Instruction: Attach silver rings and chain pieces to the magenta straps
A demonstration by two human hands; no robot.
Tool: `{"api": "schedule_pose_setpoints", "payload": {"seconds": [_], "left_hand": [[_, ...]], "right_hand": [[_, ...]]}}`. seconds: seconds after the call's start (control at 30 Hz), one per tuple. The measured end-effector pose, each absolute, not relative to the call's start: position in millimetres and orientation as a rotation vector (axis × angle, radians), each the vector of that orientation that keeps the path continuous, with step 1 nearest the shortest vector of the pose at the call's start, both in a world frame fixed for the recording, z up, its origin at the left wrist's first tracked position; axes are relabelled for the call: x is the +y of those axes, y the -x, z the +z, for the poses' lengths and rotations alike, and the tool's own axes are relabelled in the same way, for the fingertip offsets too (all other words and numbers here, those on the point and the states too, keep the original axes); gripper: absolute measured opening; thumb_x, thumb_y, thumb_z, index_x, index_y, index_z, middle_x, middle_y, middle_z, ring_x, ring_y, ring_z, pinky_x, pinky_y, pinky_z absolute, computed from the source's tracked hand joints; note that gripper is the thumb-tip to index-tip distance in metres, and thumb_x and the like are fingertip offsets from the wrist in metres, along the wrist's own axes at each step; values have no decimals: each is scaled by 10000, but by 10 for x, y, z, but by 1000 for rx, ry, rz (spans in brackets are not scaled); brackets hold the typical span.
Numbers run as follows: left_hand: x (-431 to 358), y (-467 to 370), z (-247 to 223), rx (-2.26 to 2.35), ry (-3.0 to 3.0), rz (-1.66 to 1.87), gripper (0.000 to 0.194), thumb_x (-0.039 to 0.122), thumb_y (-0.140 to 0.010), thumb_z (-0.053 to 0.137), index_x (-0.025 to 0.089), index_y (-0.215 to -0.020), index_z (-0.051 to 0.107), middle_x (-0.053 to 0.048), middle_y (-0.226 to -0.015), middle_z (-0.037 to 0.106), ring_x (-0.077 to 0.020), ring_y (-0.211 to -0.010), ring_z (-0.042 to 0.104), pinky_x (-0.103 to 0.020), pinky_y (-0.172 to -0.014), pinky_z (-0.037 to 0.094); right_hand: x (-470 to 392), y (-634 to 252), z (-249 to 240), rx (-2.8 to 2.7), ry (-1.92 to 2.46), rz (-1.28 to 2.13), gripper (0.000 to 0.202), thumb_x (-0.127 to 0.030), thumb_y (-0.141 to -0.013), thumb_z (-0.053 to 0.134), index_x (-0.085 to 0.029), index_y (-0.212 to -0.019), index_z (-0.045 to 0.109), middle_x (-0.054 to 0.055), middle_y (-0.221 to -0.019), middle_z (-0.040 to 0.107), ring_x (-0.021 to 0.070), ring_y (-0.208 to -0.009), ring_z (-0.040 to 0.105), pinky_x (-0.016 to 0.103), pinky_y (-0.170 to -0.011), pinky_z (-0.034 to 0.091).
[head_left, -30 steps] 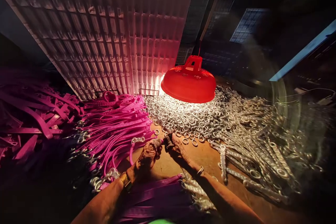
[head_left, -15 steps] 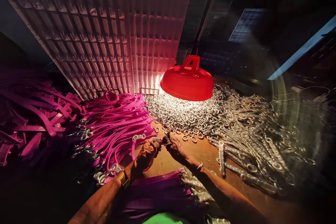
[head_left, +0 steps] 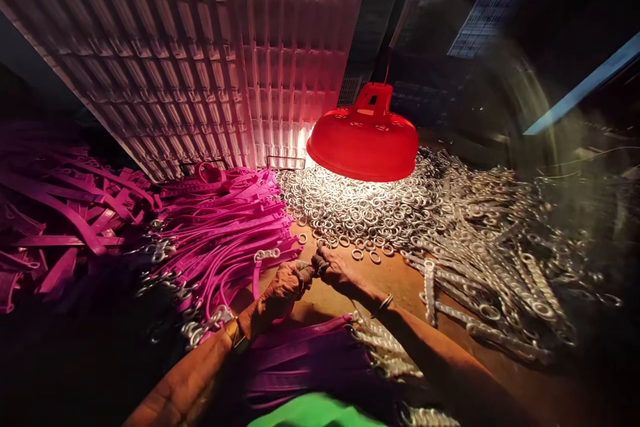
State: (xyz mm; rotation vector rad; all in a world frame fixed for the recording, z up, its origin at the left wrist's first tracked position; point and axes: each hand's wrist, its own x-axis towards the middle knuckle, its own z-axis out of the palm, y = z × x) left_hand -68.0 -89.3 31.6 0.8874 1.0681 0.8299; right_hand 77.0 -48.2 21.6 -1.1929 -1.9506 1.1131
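My left hand (head_left: 289,285) and my right hand (head_left: 338,275) meet above the tabletop, fingers closed and dark wrappings on some of them. A small bit of a pink strap (head_left: 314,272) shows between the fingertips, gripped by my left hand. What my right fingers pinch is hidden. Just left of my left hand, another part of a pink strap (head_left: 257,277) stands up with a short metal chain (head_left: 267,253) at its end; I cannot tell whether it is the same strap. Several loose metal rings (head_left: 357,255) lie beyond my right hand.
A red lamp (head_left: 363,143) hangs low over a heap of metal rings (head_left: 340,207). Pink straps (head_left: 225,213) are piled left, braided metal-ended pieces (head_left: 500,280) right. Purple straps (head_left: 305,367) lie nearest me. A ribbed translucent panel (head_left: 175,67) stands behind the wooden tabletop (head_left: 400,287).
My view has tilted slightly downward and shifted, so the lamp and heaps sit higher in the picture. My hands remain together, with the right fingers curled in more closely.
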Motion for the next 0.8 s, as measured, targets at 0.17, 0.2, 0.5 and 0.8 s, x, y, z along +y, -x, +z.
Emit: {"api": "schedule_pose_setpoints", "payload": {"seconds": [0.17,0.2,0.5,0.8], "left_hand": [[-856,717,339,957,-934,857,319,473,-717,570,165,-662,510,38,-503,434,-56,-417,332,-218,-410,195],[-851,741,369,941,-941,855,318,472,-712,566,165,-654,505,39,-499,433,-55,-416,328,-219,-410,201],[-1263,902,1107,1061,-930,434,385,489,-604,681,157,-532,500,95,-381,306,-30,-341,203,-240,-369,81],[-1976,835,852,794,-769,429,474,538,-705,645,141,-525,460,48,-490,358,-45,-447,304,-236,-447,196]], "right_hand": [[-407,-801,350,-2033,1115,1084,120,-249,-812,347,-213,-698,360,-18,-658,421,117,-592,375,236,-566,391],[-423,-809,417,-2104,1063,1053,129,-262,-829,349,-207,-718,385,-6,-689,449,120,-620,394,243,-596,398],[-1422,-1007,934,-2457,937,1066,291,-241,-890,426,-144,-1157,362,-3,-683,557,81,-476,369,209,-458,276],[-2089,-1159,654,-2272,1185,1288,163,-349,-901,443,-198,-902,505,-2,-643,510,121,-540,391,239,-504,289]]}}
